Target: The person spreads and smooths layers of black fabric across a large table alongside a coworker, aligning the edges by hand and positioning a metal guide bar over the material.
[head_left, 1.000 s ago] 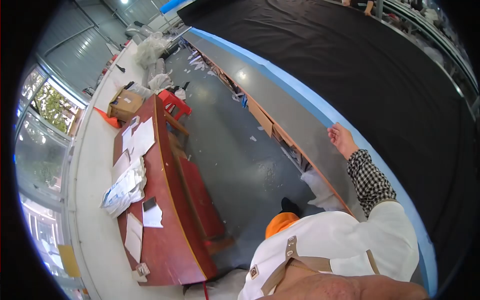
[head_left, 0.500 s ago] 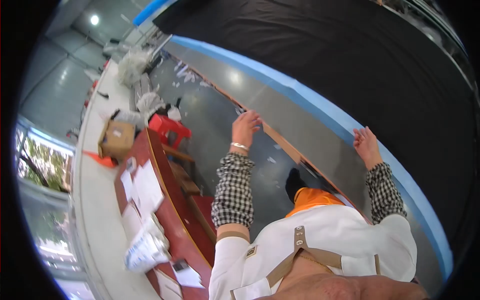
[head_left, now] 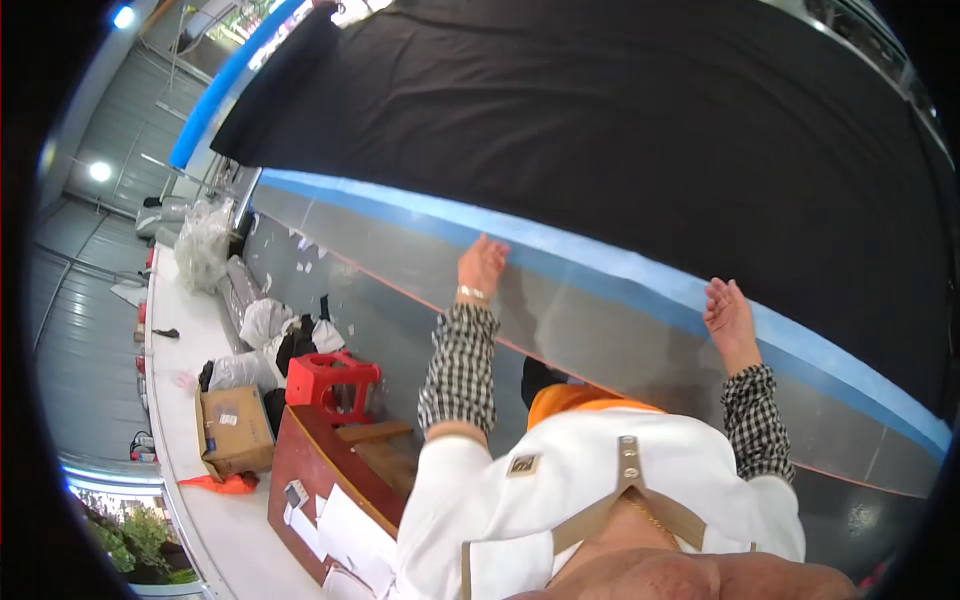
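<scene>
My left hand is over the grey table top, close to the light-blue strip along the cloth edge. Its fingers are loosely bent, with nothing visible in them. On the right, my right hand overlaps the light-blue strip in view, palm partly showing and fingers apart. It holds nothing. Whether either hand touches the surface, I cannot tell. Beyond the strip a wide black cloth lies spread with shallow wrinkles. Checked sleeve covers are on both forearms.
To the left stand a red plastic stool and a reddish-brown desk with papers. A cardboard box and clear plastic wrapping rest along a white ledge. Scraps lie on the floor. A metal frame borders the cloth at upper right.
My view has turned toward the table, so more of the black cloth and blue strip shows. My left hand now appears over the table top near the strip. Both hands stay empty.
</scene>
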The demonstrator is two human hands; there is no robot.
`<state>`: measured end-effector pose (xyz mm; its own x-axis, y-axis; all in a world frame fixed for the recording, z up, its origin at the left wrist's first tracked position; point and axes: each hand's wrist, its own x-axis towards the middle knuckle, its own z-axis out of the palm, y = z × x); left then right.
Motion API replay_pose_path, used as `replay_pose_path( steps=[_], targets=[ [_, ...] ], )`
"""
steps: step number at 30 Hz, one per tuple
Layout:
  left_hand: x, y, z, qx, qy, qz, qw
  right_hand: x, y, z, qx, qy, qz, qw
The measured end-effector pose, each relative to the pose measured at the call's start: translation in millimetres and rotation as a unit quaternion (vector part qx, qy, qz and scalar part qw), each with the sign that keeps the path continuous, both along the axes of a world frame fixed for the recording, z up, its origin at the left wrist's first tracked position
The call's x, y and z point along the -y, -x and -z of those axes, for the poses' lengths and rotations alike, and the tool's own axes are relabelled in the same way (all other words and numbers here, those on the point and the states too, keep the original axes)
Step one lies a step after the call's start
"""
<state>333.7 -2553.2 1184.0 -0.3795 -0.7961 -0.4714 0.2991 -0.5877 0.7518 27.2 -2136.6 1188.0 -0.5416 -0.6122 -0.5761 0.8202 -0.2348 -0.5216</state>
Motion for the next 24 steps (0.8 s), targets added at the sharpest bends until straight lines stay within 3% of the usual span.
replay_pose_path(
  steps=[5, 10, 14, 17, 19, 21, 22, 24],
  targets=[
    [115.6, 59.3, -44.9, 0.183, 0.012, -0.089, 0.979, 51.2, 16.8, -39.2, -0.011, -0.017, 0.051, 0.999],
    [166.5, 123.8, -126.3, 0.329, 0.098, 0.016, 0.939, 145.9, 18.0, -110.9, -0.025, -0.074, 0.031, 0.996],
    [168.0, 149.9, -125.9, 0.359, 0.137, 0.05, 0.922, 198.0, 9.9, -161.8, -0.043, -0.104, 0.015, 0.994],
    [185.4, 172.8, -147.9, 0.481, 0.179, 0.11, 0.851, 240.2, 9.0, -192.1, -0.079, -0.119, -0.003, 0.99],
    [201.1, 188.1, -140.8, 0.499, 0.221, 0.14, 0.826, 267.0, 16.9, -182.6, -0.095, -0.128, -0.023, 0.987],
    [219.1, 195.0, -136.4, 0.486, 0.258, 0.153, 0.821, 290.5, 14.1, -182.3, -0.368, -0.266, -0.114, 0.884],
    [219.0, 193.2, -134.2, 0.483, 0.275, 0.166, 0.815, 293.2, 13.9, -180.6, -0.489, -0.325, -0.157, 0.794],
    [223.4, 188.9, -131.5, 0.478, 0.313, 0.193, 0.798, 302.6, 24.6, -174.9, -0.739, -0.307, -0.134, 0.584]
  ],
)
